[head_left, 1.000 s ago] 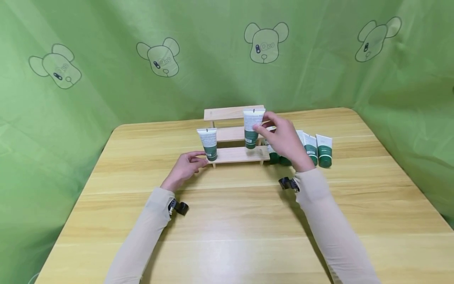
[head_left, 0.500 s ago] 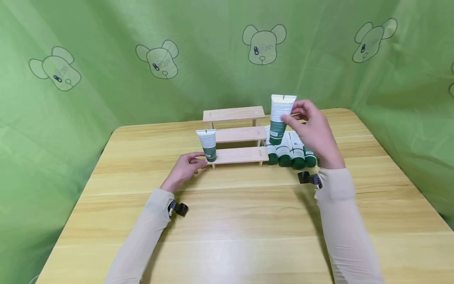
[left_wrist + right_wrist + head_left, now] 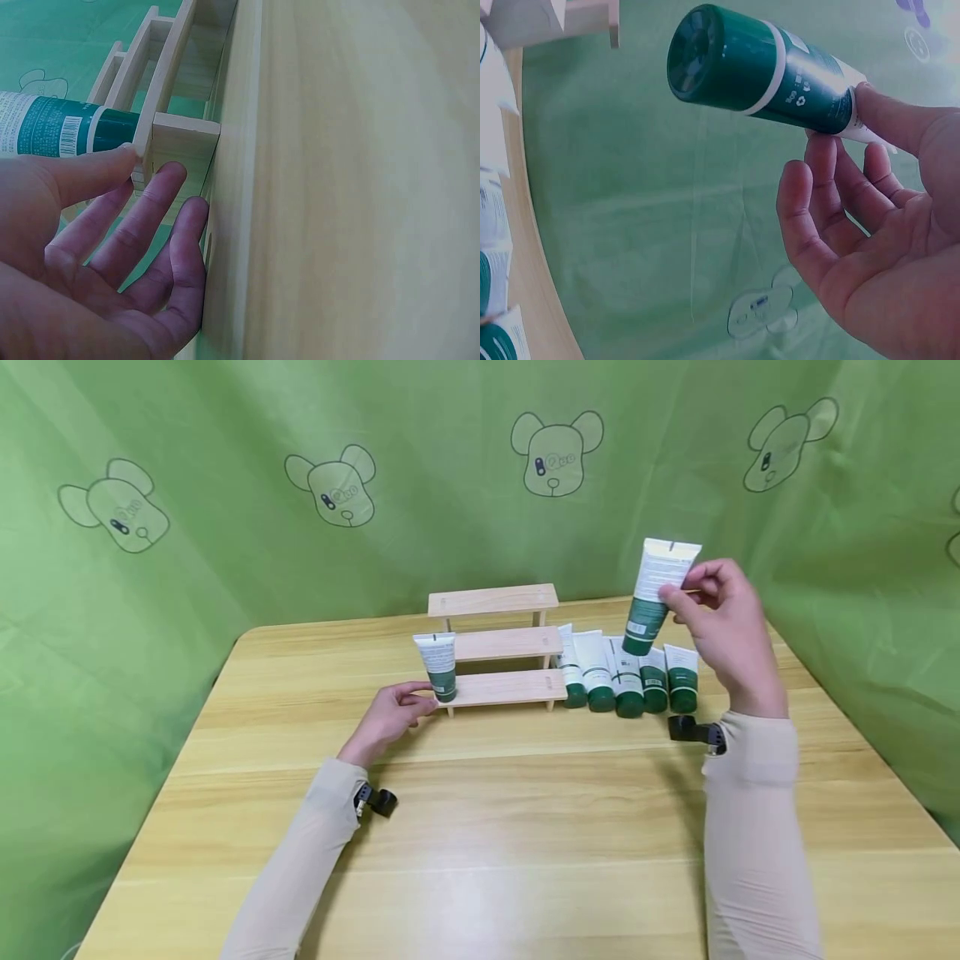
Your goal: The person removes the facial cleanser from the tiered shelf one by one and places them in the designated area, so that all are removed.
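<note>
My right hand [image 3: 727, 627] pinches a white and green squeeze tube [image 3: 663, 581] between thumb and fingers, up in the air above the row of tubes. The tube tilts a little, green cap down. In the right wrist view its green cap [image 3: 724, 56] points away from the palm. My left hand [image 3: 390, 714] grips the left end of the lowest board of a three-tier wooden stand [image 3: 510, 687], thumb on top and fingers beneath. Another tube [image 3: 441, 668] stands upright on its cap at that end. In the left wrist view the thumb lies close to its cap [image 3: 116, 129].
Several more white and green tubes [image 3: 627, 681] lean in a row right of the stand, caps toward the front. Green curtains [image 3: 442, 485] with mouse-like outlines hang behind and beside the wooden table [image 3: 480, 827]. A small black camera is worn on each wrist.
My right hand has carried its tube to the right and up, away from the stand, and the tube has tilted. My left hand and the standing tube stay in place.
</note>
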Tool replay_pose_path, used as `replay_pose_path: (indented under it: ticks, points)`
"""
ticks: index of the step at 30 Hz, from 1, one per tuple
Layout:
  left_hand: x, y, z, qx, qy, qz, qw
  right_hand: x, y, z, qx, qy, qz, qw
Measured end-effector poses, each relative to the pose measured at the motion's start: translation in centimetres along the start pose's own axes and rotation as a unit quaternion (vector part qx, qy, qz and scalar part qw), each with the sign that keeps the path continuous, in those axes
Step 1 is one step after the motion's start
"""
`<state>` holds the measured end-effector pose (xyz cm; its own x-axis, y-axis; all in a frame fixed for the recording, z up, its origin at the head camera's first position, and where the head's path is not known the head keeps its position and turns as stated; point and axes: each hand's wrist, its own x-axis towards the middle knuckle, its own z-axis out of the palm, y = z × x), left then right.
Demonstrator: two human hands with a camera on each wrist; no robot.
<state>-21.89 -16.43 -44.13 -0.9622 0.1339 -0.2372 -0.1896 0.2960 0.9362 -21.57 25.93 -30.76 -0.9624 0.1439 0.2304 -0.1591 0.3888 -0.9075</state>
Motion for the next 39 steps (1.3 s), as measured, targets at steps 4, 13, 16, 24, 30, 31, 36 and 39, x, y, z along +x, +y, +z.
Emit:
replay_pose_path:
  ticks: [4, 13, 16, 24, 30, 31, 36, 39]
  points:
    - [0.0, 0.1, 0.0, -0.003, 0.001, 0.002, 1.0000, 0.2, 0.7, -1.2, 0.014, 0.015, 0.003, 0.9998]
    - [-0.1, 0.1, 0.1, 0.002, 0.001, 0.004, 1.0000, 0.4, 2.7, -3.7, 0.058, -0.005, 0.032, 0.9978]
    - [-0.2, 0.1, 0.1, 0.003, 0.002, 0.003, 1.0000, 0.4, 3.7, -4.6, 0.112, -0.012, 0.049, 0.9924]
    - [-0.2, 0.1, 0.0, -0.001, -0.003, 0.004, 1.0000, 0.7, 7.2, -6.8, 0.153, -0.010, 0.105, 0.9826]
    - [-0.2, 0.0, 0.0, -0.002, -0.004, 0.005, 1.0000, 0.7, 9.8, -8.0, 0.151, -0.009, 0.139, 0.9788]
    - [-0.2, 0.0, 0.0, -0.003, -0.004, 0.006, 1.0000, 0.6, 10.1, -8.2, 0.152, -0.008, 0.143, 0.9780]
    - [-0.1, 0.0, 0.0, -0.005, -0.003, 0.011, 0.9999, 0.6, 11.4, -8.6, 0.138, -0.015, 0.163, 0.9767]
    - [-0.1, 0.1, 0.1, -0.002, -0.001, 0.009, 1.0000, 0.6, 12.2, -8.6, 0.126, -0.027, 0.179, 0.9753]
